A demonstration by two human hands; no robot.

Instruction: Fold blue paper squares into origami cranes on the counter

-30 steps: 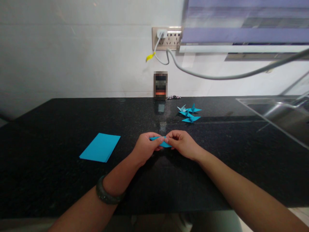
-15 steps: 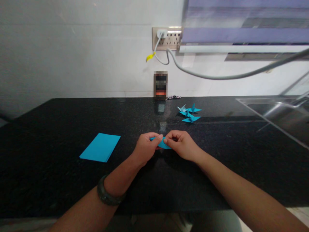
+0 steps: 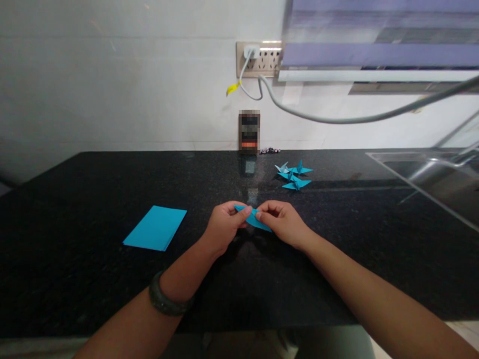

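A small piece of folded blue paper [image 3: 254, 221] is held between both hands, just over the dark countertop. My left hand [image 3: 226, 223] pinches its left part, thumb on top. My right hand [image 3: 282, 222] grips the right part between thumb and fingers. The paper slants, its left tip higher in view than its right; the fingers hide some of its folds. Beyond my right hand lies a cluster of several folded paper cranes [image 3: 297, 184], most of them blue and one paler. Left of my left hand rests a stack of blue paper [image 3: 155, 228].
The speckled black countertop [image 3: 93, 199] runs back to a pale wall. A phone-like object [image 3: 249, 132], blurred, leans there beside a beaded strap [image 3: 270, 150]. A metal sink [image 3: 430, 174] is at the right. A grey cable [image 3: 337, 119] hangs from the wall socket [image 3: 258, 60].
The folded paper has tilted between my hands: its left tip now shows above the left thumb, and its right end points lower. Both hands stay in nearly the same place.
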